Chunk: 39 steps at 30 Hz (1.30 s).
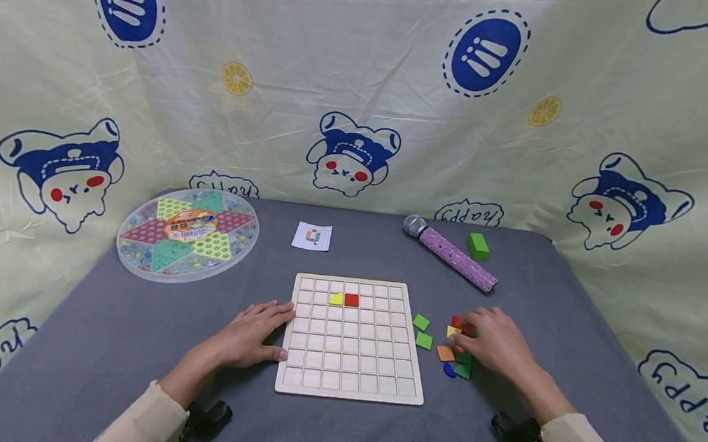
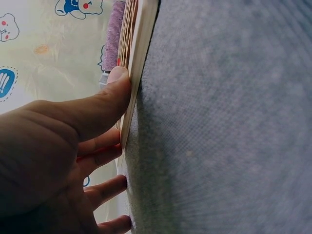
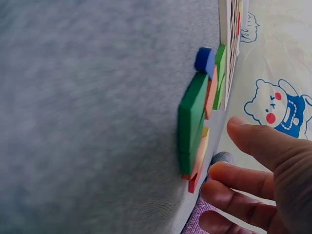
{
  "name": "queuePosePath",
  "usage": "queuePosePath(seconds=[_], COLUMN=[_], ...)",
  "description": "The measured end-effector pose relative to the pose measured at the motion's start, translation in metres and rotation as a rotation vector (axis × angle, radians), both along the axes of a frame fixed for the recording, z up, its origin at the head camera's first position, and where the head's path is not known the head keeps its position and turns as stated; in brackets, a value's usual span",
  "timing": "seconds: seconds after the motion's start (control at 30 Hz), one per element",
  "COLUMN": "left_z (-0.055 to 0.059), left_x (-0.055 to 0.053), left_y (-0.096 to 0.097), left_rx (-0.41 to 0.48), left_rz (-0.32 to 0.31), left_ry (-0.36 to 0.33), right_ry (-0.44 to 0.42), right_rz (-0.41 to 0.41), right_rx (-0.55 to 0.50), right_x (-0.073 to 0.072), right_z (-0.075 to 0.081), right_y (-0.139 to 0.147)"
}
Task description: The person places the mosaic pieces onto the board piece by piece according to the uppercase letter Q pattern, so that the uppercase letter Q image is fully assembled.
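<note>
A pale wooden grid board (image 1: 346,347) lies flat on the grey cloth, with a yellow piece (image 1: 336,299) and a red square tile (image 1: 351,300) side by side in its upper cells. My left hand (image 1: 249,338) rests against the board's left edge, thumb touching the rim and fingers spread. Above a loose cluster of coloured tiles, my right hand (image 1: 498,342) hovers with thumb and fingers apart; nothing shows between them in the right wrist view. Dark green tiles (image 3: 192,109), a blue piece (image 3: 204,59) and an orange tile (image 1: 445,354) lie there. The hand partly hides red and yellow ones.
Two light green tiles (image 1: 423,341) lie between board and cluster. Behind are a glittery purple microphone (image 1: 458,259), a green block (image 1: 477,246) and a small printed card (image 1: 312,236). A round, star-patterned game box (image 1: 170,254) sits back left. A printed curtain (image 1: 368,61) hangs behind the table.
</note>
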<state>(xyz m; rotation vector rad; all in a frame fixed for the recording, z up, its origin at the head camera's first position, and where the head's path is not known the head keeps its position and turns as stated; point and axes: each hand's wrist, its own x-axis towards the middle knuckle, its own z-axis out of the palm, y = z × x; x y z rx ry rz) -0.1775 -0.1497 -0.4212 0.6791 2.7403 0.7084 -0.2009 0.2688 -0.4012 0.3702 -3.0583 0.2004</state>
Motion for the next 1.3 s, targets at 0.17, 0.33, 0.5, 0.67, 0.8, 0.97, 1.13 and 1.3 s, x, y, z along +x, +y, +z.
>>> queuePosePath(seconds=[0.17, 0.33, 0.5, 0.67, 0.8, 0.97, 1.13, 1.3], left_z=[0.0, -0.001, -0.001, -0.001, -0.001, 0.0, 0.0, 0.0], left_x=[-0.001, -0.001, -0.002, -0.002, -0.001, 0.0, 0.0, 0.0], left_y=[0.0, 0.0, -0.001, -0.001, -0.001, 0.0, 0.0, 0.0], left_rx=[-0.007, -0.004, -0.002, -0.008, -0.013, -0.006, 0.0, -0.001], left_rz=[0.005, 0.001, -0.001, 0.004, 0.007, 0.007, 0.008, 0.009], left_ry=[-0.004, -0.001, -0.002, -0.006, -0.006, -0.008, -0.011, -0.009], right_ry=[-0.051, -0.073, -0.076, -0.062, -0.052, -0.028, 0.004, 0.004], right_rz=[-0.016, -0.023, -0.022, -0.021, -0.018, -0.003, 0.02, 0.024], right_rx=[-0.004, -0.007, -0.01, 0.002, 0.026, 0.048, 0.054, 0.063], right_x=[0.001, 0.001, -0.001, -0.005, -0.008, -0.01, -0.01, -0.011], right_z=[-0.003, -0.006, -0.006, -0.007, -0.008, -0.009, -0.01, -0.011], right_y=[0.005, 0.007, 0.006, 0.003, -0.002, -0.008, -0.011, -0.014])
